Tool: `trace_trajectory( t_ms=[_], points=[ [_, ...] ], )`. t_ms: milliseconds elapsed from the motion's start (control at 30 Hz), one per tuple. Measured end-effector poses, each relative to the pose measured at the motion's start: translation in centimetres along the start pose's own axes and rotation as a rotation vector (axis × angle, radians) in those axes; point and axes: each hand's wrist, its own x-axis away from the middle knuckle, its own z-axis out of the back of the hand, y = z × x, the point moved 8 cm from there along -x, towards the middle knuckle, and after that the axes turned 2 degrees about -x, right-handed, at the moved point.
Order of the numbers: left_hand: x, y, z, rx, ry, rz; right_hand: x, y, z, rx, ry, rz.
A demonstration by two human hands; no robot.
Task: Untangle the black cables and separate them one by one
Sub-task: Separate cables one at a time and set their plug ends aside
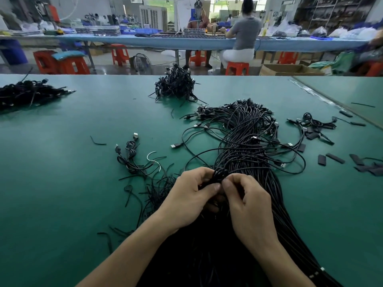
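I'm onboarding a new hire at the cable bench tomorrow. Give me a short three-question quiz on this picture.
1. True or false: the right hand lies flat on the green table, touching no cable.
2. Where is the white wire scrap? A) left of the hands B) at the table's right edge C) on a stool
3. How many separate cable heaps lie along the table's far side?

Key
1. False: the right hand and the left hand both pinch a cable coil at the near part of the big bundle.
2. A
3. Two: the far-left heap and the far-centre heap.
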Motion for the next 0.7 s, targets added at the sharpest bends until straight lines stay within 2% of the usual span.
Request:
trace_trajectory(
  t_ms=[67,200,333,500,700],
  points=[
    [0.0,1.0,0.1,-0.018,0.012,-0.052,-0.3,0.1,0.1,-0.157,-0.032,-0.045],
    [0.9,4.6,0.6,-0.401,0.069,-0.298,-0.3,-0.5,-0.4,-0.517,-0.182,-0.078],
    [1.8,7.1,1.3,-0.697,0.173,-0.457,0.2,0.5,-1.7,-0.76,-0.283,-0.248],
    [2.2,7.5,1.2,-0.718,0.169,-0.533,0.3,1.0,-2.6,-0.973,-0.323,-0.346],
    [2.0,6.5,1.0,-0.736,0.203,-0.476,0.4,1.9,-2.7,-0.938,-0.252,-0.375]
  ],
)
